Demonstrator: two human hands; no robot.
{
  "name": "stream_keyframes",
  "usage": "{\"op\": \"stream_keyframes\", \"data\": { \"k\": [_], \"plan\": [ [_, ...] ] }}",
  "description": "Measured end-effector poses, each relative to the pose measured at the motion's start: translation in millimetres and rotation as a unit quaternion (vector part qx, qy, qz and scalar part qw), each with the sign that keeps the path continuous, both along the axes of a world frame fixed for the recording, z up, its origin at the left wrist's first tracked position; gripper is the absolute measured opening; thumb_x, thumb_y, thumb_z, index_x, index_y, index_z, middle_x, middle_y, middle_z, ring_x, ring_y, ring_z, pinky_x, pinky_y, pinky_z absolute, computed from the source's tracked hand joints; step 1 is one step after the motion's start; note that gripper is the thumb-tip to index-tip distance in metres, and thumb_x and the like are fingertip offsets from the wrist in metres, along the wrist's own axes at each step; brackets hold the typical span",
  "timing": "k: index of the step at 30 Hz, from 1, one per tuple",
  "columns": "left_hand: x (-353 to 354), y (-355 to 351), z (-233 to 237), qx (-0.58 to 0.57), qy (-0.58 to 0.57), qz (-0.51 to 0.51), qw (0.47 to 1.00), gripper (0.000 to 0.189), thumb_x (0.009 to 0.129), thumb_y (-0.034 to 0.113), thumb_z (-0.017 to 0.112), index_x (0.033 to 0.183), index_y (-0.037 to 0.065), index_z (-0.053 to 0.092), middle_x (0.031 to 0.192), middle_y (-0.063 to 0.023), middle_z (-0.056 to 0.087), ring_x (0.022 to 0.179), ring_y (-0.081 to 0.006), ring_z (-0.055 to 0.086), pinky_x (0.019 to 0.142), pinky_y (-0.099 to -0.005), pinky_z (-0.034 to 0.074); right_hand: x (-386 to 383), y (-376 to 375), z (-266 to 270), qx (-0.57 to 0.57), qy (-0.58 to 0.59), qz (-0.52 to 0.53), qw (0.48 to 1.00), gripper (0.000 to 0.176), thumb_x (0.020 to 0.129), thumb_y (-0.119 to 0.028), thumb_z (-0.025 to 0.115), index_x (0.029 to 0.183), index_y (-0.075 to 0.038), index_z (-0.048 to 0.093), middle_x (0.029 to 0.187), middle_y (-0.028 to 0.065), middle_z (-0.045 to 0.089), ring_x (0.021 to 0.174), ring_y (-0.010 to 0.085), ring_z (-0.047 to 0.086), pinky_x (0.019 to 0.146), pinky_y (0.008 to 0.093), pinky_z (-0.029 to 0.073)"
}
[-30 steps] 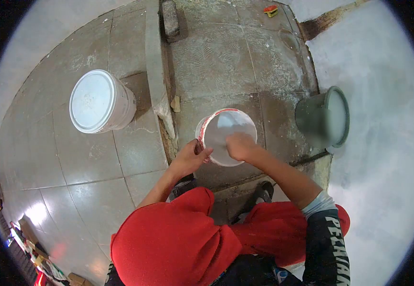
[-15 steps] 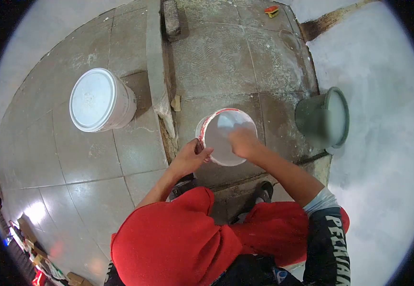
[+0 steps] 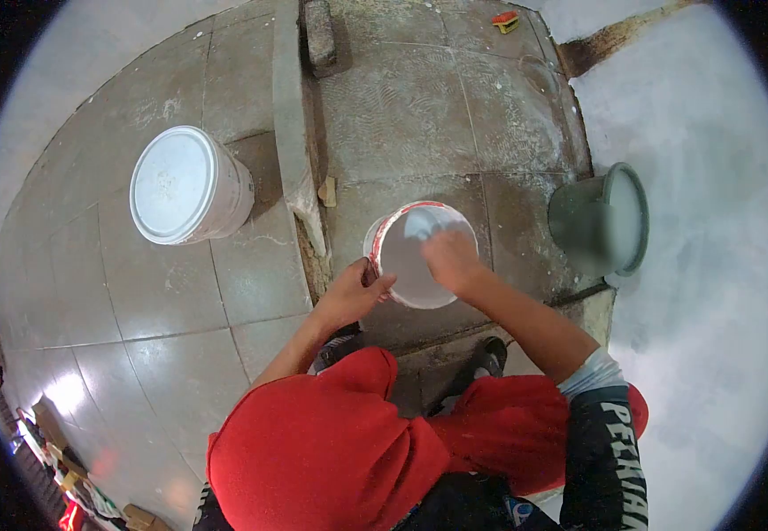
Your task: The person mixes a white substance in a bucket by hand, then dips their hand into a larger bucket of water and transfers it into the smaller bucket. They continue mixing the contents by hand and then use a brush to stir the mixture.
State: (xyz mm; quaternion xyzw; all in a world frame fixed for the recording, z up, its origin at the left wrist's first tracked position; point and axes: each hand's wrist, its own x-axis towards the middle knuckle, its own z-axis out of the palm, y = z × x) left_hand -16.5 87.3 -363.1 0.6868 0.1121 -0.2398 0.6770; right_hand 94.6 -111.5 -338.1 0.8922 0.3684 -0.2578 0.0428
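A white bucket (image 3: 377, 248) with a red-smeared rim stands on the floor between my feet and the tiles ahead, with pale grey-white material inside. My left hand (image 3: 355, 290) grips its left rim, the thumb over the edge. Inside the opening, my right hand (image 3: 451, 261) is closed round a pale, whitish tool (image 3: 420, 225), blurred and partly hidden by the fingers; what kind of tool it is cannot be made out.
A lidded white bucket (image 3: 174, 185) stands at the left. At the right, a dark green bucket (image 3: 576, 226) is by the pale wall. A raised ledge (image 3: 293, 133) runs ahead, with a block (image 3: 319, 35) beside it. An orange-yellow brush (image 3: 505, 22) lies far ahead.
My right hand has shifted slightly left inside the bucket, and the pale tool shows a little differently beside it. My left hand stays on the rim.
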Motion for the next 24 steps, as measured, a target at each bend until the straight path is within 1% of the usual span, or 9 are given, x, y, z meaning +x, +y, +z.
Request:
{"op": "stream_keyframes", "data": {
  "k": [2, 6, 8, 12, 15, 17, 21, 23, 24],
  "plan": [
    [1, 1, 6, 0.007, 0.003, -0.006, 1.000, 0.039, 0.095, 0.033, 0.063, 0.096, -0.005, 0.057, 0.079, -0.0104, 0.067, 0.072, -0.0152, 0.062, 0.066, -0.0310, 0.049, 5, 7, -6, 0.046, -0.070, -0.019, 0.996, 0.016, 0.074, -0.011, 0.065, 0.086, -0.008, 0.074, 0.085, 0.0179, 0.071, 0.083, 0.0346, 0.070, 0.075, 0.0488, 0.053],
    [0, 0, 3, 0.008, 0.005, 0.001, 1.000, 0.039, 0.094, 0.034, 0.063, 0.096, -0.005, 0.057, 0.079, -0.0104, 0.067, 0.072, -0.0153, 0.062, 0.066, -0.0307, 0.049, -12, 16, -2, 0.096, -0.032, -0.038, 0.994, 0.014, 0.074, -0.011, 0.065, 0.084, -0.007, 0.073, 0.086, 0.0176, 0.071, 0.082, 0.0342, 0.070, 0.073, 0.0493, 0.054],
    [0, 0, 4, -0.010, 0.009, 0.004, 1.000, 0.039, 0.094, 0.034, 0.063, 0.096, -0.005, 0.057, 0.079, -0.0104, 0.067, 0.072, -0.0155, 0.063, 0.066, -0.0308, 0.049, -15, 6, -9, 0.083, 0.058, -0.028, 0.995, 0.013, 0.074, -0.009, 0.065, 0.083, -0.006, 0.073, 0.086, 0.0178, 0.071, 0.082, 0.0349, 0.070, 0.073, 0.0486, 0.054],
    [1, 0, 4, 0.023, 0.023, -0.008, 0.999, 0.038, 0.095, 0.033, 0.063, 0.096, -0.005, 0.057, 0.079, -0.0106, 0.067, 0.072, -0.0155, 0.063, 0.067, -0.0308, 0.049, 0, 2, 19, -0.040, 0.065, -0.008, 0.997, 0.013, 0.073, -0.007, 0.065, 0.083, -0.006, 0.073, 0.087, 0.0205, 0.070, 0.084, 0.0372, 0.069, 0.074, 0.0476, 0.054],
    [2, 0, 6, 0.002, 0.014, 0.001, 1.000, 0.038, 0.095, 0.033, 0.063, 0.095, -0.005, 0.057, 0.078, -0.0110, 0.067, 0.072, -0.0156, 0.063, 0.066, -0.0310, 0.049, 7, 8, 12, -0.006, -0.023, -0.020, 1.000, 0.014, 0.072, -0.005, 0.064, 0.083, -0.006, 0.073, 0.086, 0.0219, 0.069, 0.084, 0.0386, 0.068, 0.073, 0.0470, 0.054],
    [2, 0, 8, 0.007, 0.007, 0.001, 1.000, 0.038, 0.094, 0.033, 0.064, 0.094, -0.004, 0.057, 0.078, -0.0110, 0.067, 0.072, -0.0157, 0.063, 0.066, -0.0309, 0.049, -7, 11, -10, 0.179, -0.067, 0.013, 0.982, 0.014, 0.073, -0.005, 0.065, 0.084, -0.006, 0.073, 0.088, 0.0222, 0.069, 0.085, 0.0384, 0.068, 0.074, 0.0468, 0.054],
    [0, 1, 1, 0.018, 0.007, -0.007, 1.000, 0.037, 0.094, 0.032, 0.064, 0.094, -0.004, 0.057, 0.078, -0.0108, 0.067, 0.072, -0.0158, 0.064, 0.066, -0.0311, 0.049, -22, 22, -3, 0.156, 0.016, -0.036, 0.987, 0.014, 0.073, -0.007, 0.064, 0.083, -0.006, 0.073, 0.088, 0.0214, 0.069, 0.085, 0.0378, 0.068, 0.074, 0.0473, 0.054],
    [2, 2, 6, 0.036, 0.014, -0.013, 0.999, 0.036, 0.094, 0.031, 0.064, 0.094, -0.004, 0.057, 0.078, -0.0104, 0.067, 0.072, -0.0158, 0.063, 0.066, -0.0311, 0.049, -16, 14, 9, 0.015, 0.096, -0.026, 0.995, 0.014, 0.072, -0.010, 0.064, 0.082, -0.006, 0.072, 0.088, 0.0215, 0.069, 0.084, 0.0381, 0.068, 0.074, 0.0490, 0.053],
    [2, 1, 6, 0.036, 0.012, -0.013, 0.999, 0.036, 0.094, 0.031, 0.064, 0.094, -0.004, 0.057, 0.078, -0.0104, 0.067, 0.072, -0.0158, 0.063, 0.066, -0.0311, 0.049, -13, 8, 5, 0.015, 0.094, -0.026, 0.995, 0.014, 0.072, -0.010, 0.064, 0.082, -0.006, 0.072, 0.088, 0.0215, 0.069, 0.084, 0.0381, 0.068, 0.074, 0.0490, 0.053]
  ]
}}
